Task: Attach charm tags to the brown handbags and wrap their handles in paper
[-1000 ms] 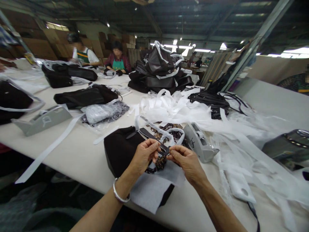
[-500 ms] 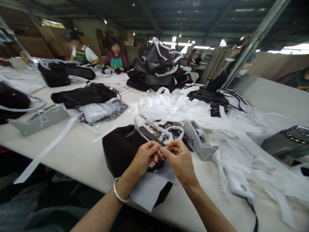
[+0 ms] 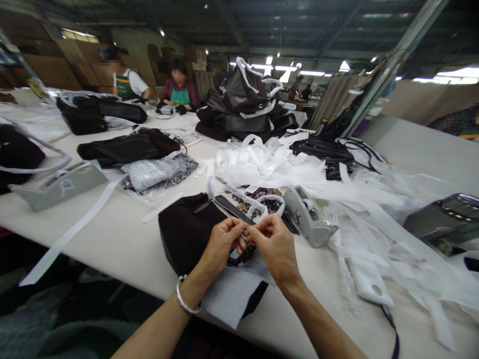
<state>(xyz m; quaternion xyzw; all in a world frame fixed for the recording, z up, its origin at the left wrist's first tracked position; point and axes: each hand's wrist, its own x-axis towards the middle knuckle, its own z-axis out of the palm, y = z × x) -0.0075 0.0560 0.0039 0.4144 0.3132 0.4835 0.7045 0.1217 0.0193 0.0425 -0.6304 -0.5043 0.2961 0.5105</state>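
Over a black handbag (image 3: pixel 183 229) at the table's front edge, my left hand (image 3: pixel 220 244) and my right hand (image 3: pixel 279 247) meet fingertip to fingertip. Both are closed in a pinch, and whatever small thing they grip is too tiny to name. Part of a dark metal chain (image 3: pixel 242 257) shows just below the fingers. The bag's handle (image 3: pixel 239 191), wrapped in white, loops up behind my hands. A pale thin sheet (image 3: pixel 229 294) hangs from the bag's near side under my wrists. More chain (image 3: pixel 272 191) lies behind the bag.
A grey tape dispenser (image 3: pixel 309 222) stands right of the bag, another dispenser (image 3: pixel 62 184) at left. White strips (image 3: pixel 277 162) heap behind, beside stacked black bags (image 3: pixel 247 124). A plastic-wrapped bundle (image 3: pixel 160 172) lies left of centre. Two people (image 3: pixel 179 94) in aprons sit across the table.
My hands stay pinched together at almost the same spot, with only slight finger and wrist shifts. The bag stays put. Across the table, the person at far left has turned a little.
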